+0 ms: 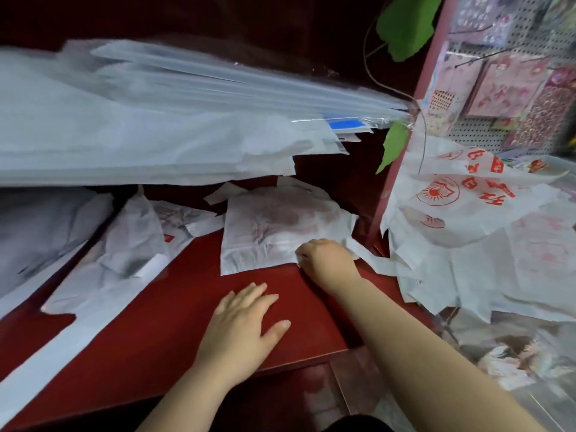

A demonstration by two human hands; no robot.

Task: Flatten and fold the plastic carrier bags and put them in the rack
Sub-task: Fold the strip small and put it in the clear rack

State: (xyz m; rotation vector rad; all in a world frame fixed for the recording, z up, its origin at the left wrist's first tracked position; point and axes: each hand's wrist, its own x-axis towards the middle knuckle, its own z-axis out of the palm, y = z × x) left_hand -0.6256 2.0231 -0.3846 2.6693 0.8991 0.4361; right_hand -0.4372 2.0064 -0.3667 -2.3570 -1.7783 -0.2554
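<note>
Red surface [174, 322] is seen from above, its near edge cut off by the bottom of the frame. A folded white carrier bag [274, 226] with faint red print is laid flat toward the far right of the surface, its far edge tucked under the overhang of a big stack of clear plastic sheets [140, 120], which is blurred and cropped at the left. The right hand [327, 260] is set on the bag's near right corner with its fingers curled under; the tips are hidden by the back of the hand, so pinching or merely pressing cannot be told. A loose handle strip is trailed from under that hand toward the right edge. The left hand [246, 325] is laid palm down on bare surface near the front edge, its fingers straight and spread, nothing held, apart from the bag. Crumpled white bags [134, 244] are heaped at the left side of the surface, partly hidden under the stack. A pile of red-printed bags [467, 219] is spread beyond the right edge, behind a red post [402, 151]; the print is unreadable. A pegboard [514, 73] of packets is seen at top right, blurred. Green leaves [405, 23] are hung at the top, partly cut off.
</note>
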